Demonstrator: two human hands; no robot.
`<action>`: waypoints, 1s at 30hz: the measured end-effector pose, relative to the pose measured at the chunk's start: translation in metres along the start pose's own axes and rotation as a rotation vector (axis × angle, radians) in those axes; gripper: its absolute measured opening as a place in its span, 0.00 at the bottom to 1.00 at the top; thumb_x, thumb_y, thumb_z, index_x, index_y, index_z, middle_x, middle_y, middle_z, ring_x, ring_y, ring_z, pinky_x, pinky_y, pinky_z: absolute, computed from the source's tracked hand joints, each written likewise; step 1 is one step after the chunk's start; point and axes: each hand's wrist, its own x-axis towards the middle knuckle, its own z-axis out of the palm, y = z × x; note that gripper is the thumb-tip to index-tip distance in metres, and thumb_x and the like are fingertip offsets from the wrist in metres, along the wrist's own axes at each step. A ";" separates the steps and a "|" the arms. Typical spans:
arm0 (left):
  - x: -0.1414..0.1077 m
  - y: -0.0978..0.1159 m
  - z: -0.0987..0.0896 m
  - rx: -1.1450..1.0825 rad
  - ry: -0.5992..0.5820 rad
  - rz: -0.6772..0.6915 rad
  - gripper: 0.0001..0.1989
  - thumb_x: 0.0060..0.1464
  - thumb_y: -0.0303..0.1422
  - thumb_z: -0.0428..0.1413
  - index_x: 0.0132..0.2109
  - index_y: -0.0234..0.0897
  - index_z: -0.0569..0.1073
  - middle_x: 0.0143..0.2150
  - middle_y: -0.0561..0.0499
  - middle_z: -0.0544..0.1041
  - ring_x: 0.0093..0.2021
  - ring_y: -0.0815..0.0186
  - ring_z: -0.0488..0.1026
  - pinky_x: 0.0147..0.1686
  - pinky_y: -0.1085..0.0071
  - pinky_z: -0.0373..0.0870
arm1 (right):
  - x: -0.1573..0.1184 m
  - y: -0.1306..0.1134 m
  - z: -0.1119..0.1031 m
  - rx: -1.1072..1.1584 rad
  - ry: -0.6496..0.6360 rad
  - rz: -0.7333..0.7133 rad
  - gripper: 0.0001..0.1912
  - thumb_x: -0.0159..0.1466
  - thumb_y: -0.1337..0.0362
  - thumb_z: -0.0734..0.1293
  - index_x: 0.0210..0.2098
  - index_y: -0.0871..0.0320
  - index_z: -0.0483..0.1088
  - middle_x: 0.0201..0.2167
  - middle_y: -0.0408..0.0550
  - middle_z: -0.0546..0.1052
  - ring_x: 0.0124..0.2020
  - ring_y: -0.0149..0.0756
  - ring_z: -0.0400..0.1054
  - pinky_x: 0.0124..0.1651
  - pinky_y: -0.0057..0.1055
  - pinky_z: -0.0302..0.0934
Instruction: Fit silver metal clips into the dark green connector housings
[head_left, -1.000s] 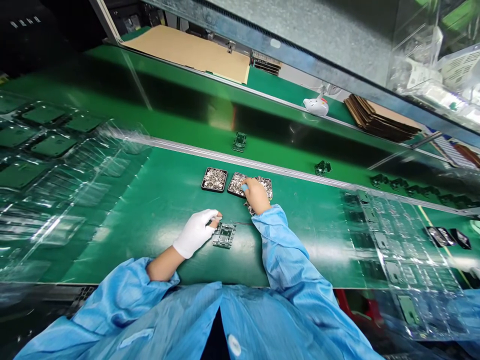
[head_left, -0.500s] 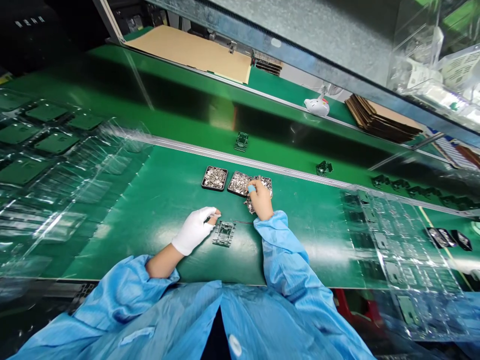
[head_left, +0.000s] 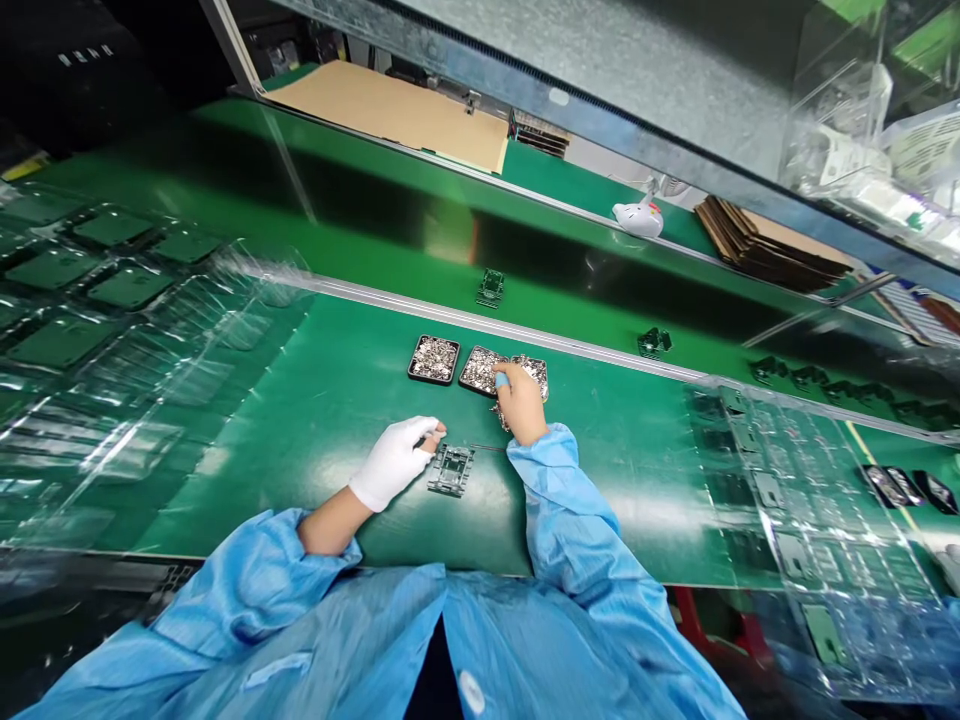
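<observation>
Since a second ago the right hand (head_left: 519, 405) has barely shifted, fingers pinched narrow over the middle tray (head_left: 481, 369) of small metal parts, apparently picking one. Just nearer, the gloved left hand (head_left: 394, 462) steadies the frame (head_left: 451, 469) on the table (head_left: 300, 420); placing a part calls for fine aim.

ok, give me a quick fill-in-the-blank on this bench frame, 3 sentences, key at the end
1. The left hand wears a ____ glove and rests beside the dark frame part on the green mat.
2. The right hand reaches into the trays of small ____ parts.
3. The right hand's fingertip cot is ____ in colour.

Missing words: white; metal; blue
</observation>
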 end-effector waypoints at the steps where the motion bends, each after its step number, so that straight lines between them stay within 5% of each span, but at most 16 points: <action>1: 0.000 0.003 -0.003 -0.008 0.024 -0.005 0.12 0.57 0.36 0.46 0.36 0.36 0.73 0.35 0.49 0.78 0.37 0.64 0.74 0.40 0.69 0.70 | -0.005 -0.002 0.000 0.081 -0.016 0.008 0.14 0.64 0.70 0.54 0.44 0.60 0.67 0.39 0.51 0.76 0.38 0.36 0.72 0.44 0.34 0.66; 4: 0.000 0.015 -0.014 -0.004 0.124 0.033 0.13 0.59 0.37 0.46 0.37 0.36 0.73 0.36 0.48 0.78 0.38 0.65 0.74 0.42 0.69 0.71 | -0.027 -0.011 0.001 0.572 -0.167 0.028 0.09 0.64 0.63 0.59 0.43 0.58 0.64 0.30 0.45 0.76 0.26 0.29 0.70 0.35 0.29 0.67; 7: 0.002 0.032 -0.024 0.013 0.141 0.209 0.14 0.60 0.38 0.47 0.37 0.36 0.74 0.36 0.47 0.78 0.37 0.65 0.74 0.40 0.70 0.71 | -0.051 -0.020 0.003 1.048 -0.434 0.112 0.17 0.57 0.57 0.69 0.41 0.56 0.61 0.25 0.40 0.76 0.21 0.27 0.68 0.28 0.25 0.66; 10: 0.006 0.045 -0.024 0.006 0.076 0.375 0.14 0.61 0.38 0.48 0.35 0.36 0.74 0.32 0.49 0.77 0.33 0.67 0.74 0.36 0.71 0.71 | -0.066 -0.027 0.004 1.220 -0.620 0.252 0.24 0.51 0.53 0.74 0.37 0.57 0.60 0.23 0.40 0.76 0.18 0.26 0.68 0.23 0.23 0.66; 15: 0.007 0.054 -0.017 -0.017 0.100 0.405 0.15 0.62 0.36 0.47 0.31 0.36 0.71 0.29 0.50 0.75 0.30 0.69 0.72 0.32 0.73 0.69 | -0.072 -0.027 0.007 1.286 -0.744 0.354 0.23 0.49 0.54 0.75 0.33 0.60 0.63 0.21 0.41 0.76 0.15 0.22 0.65 0.22 0.21 0.67; 20: 0.000 0.052 -0.015 0.077 0.152 0.477 0.16 0.63 0.37 0.45 0.32 0.36 0.71 0.30 0.49 0.76 0.30 0.68 0.71 0.32 0.71 0.68 | -0.076 -0.023 0.015 1.363 -0.799 0.414 0.21 0.51 0.54 0.74 0.33 0.60 0.63 0.19 0.39 0.75 0.14 0.22 0.64 0.18 0.19 0.65; 26: -0.001 0.046 -0.015 0.246 0.062 0.539 0.20 0.62 0.35 0.43 0.24 0.36 0.69 0.25 0.50 0.74 0.26 0.66 0.69 0.30 0.68 0.63 | -0.082 -0.029 0.019 1.412 -0.703 0.425 0.22 0.50 0.53 0.75 0.31 0.58 0.62 0.17 0.37 0.72 0.13 0.22 0.61 0.20 0.21 0.67; 30: -0.004 0.052 -0.013 0.130 0.101 0.357 0.18 0.62 0.36 0.45 0.25 0.36 0.68 0.26 0.50 0.73 0.27 0.67 0.69 0.30 0.70 0.64 | -0.083 -0.030 0.017 1.390 -0.620 0.387 0.23 0.51 0.49 0.74 0.32 0.60 0.64 0.20 0.41 0.75 0.16 0.23 0.65 0.23 0.21 0.67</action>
